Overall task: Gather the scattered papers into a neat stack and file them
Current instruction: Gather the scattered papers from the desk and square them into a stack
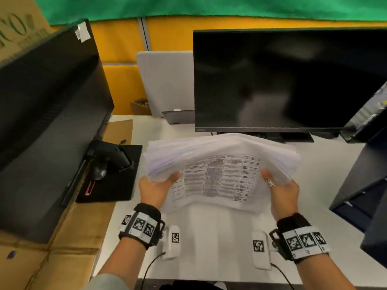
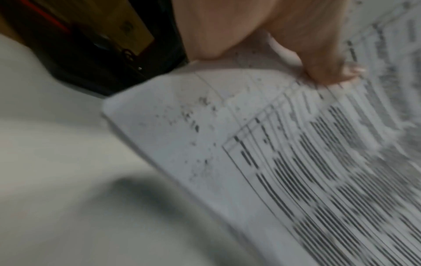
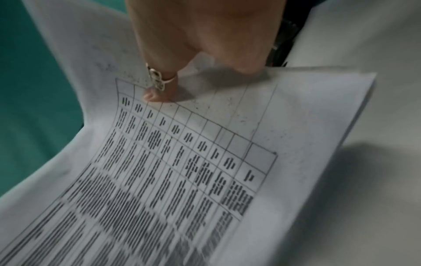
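Observation:
A thick stack of white papers (image 1: 217, 162) with a printed table on the near sheet is held up off the white desk (image 1: 209, 237), bowed in the middle. My left hand (image 1: 157, 185) grips its left edge, thumb on the printed face. My right hand (image 1: 280, 185), wearing a thumb ring, grips the right edge the same way. In the left wrist view the thumb (image 2: 328, 68) presses on the papers (image 2: 296, 162). The right wrist view shows the ringed thumb (image 3: 159, 86) on the table sheet (image 3: 205, 162). My other fingers are hidden behind the stack.
A dark monitor (image 1: 289, 80) stands just behind the stack. A black computer case (image 1: 46, 122) lies at left on cardboard (image 1: 62, 248), beside a black mat (image 1: 117, 174) with a mouse. A dark cabinet (image 1: 364, 185) is at right. A grey laptop (image 1: 180, 118) sits at the back.

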Demonstrator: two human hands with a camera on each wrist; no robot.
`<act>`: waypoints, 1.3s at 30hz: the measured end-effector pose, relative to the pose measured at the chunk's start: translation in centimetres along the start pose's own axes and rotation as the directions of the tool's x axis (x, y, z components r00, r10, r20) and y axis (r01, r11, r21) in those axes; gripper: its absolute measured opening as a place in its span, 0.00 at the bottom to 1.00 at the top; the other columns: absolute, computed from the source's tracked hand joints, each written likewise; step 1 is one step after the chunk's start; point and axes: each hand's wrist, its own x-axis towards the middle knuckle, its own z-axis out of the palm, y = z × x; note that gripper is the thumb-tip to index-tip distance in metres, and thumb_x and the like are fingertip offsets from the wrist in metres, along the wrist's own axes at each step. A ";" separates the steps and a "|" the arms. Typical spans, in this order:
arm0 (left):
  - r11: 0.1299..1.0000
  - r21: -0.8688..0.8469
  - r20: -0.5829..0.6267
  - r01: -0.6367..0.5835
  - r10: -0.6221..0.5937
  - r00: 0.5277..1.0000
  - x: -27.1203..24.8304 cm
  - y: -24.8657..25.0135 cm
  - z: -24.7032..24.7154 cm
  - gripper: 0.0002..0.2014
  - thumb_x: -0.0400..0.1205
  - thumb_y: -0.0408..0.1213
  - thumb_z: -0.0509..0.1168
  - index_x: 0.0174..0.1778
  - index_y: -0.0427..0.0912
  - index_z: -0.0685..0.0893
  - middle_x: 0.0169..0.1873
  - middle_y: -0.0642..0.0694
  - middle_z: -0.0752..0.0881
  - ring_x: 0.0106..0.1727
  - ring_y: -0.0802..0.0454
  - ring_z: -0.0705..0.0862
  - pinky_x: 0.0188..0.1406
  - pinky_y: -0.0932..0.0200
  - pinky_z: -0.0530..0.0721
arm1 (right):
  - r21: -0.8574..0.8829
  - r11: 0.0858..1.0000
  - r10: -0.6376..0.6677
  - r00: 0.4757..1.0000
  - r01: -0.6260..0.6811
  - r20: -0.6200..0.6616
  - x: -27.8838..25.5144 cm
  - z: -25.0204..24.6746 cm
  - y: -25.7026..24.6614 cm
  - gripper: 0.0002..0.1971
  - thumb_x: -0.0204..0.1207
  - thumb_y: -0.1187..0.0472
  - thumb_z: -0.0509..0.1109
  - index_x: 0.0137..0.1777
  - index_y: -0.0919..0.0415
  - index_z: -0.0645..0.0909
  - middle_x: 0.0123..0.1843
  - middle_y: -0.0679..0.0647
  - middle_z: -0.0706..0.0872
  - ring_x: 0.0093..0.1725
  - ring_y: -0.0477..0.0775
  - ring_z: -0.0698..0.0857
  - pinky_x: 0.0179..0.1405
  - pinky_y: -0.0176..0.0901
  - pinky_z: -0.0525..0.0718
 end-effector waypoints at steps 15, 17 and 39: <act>0.946 0.238 0.198 0.220 -0.269 0.943 2.1 -3.2 -1.3 0.31 0.69 0.35 0.77 0.67 0.44 0.75 0.69 0.41 0.76 0.71 0.41 0.73 0.73 0.45 0.70 | -0.233 0.972 0.066 0.981 -0.022 0.184 0.3 -0.9 2.2 0.16 0.64 0.75 0.76 0.51 0.59 0.84 0.48 0.57 0.88 0.44 0.47 0.88 0.49 0.54 0.86; 0.970 0.139 0.209 0.199 -0.225 0.952 2.6 -2.9 -1.5 0.30 0.63 0.34 0.80 0.60 0.48 0.80 0.63 0.44 0.82 0.67 0.43 0.78 0.69 0.39 0.75 | -0.138 0.990 0.058 0.987 -0.037 0.152 0.6 -0.6 1.6 0.20 0.60 0.76 0.78 0.48 0.54 0.85 0.51 0.57 0.89 0.49 0.52 0.87 0.49 0.52 0.85; 0.798 0.235 0.010 -0.555 0.569 0.822 0.5 4.4 2.0 0.70 0.52 0.55 0.81 0.77 0.61 0.33 0.81 0.51 0.40 0.83 0.44 0.45 0.80 0.38 0.54 | -0.689 0.038 -0.716 0.501 0.724 0.487 -0.3 5.6 -8.9 0.13 0.71 0.56 0.65 0.31 0.57 0.87 0.23 0.54 0.85 0.22 0.55 0.83 0.22 0.33 0.72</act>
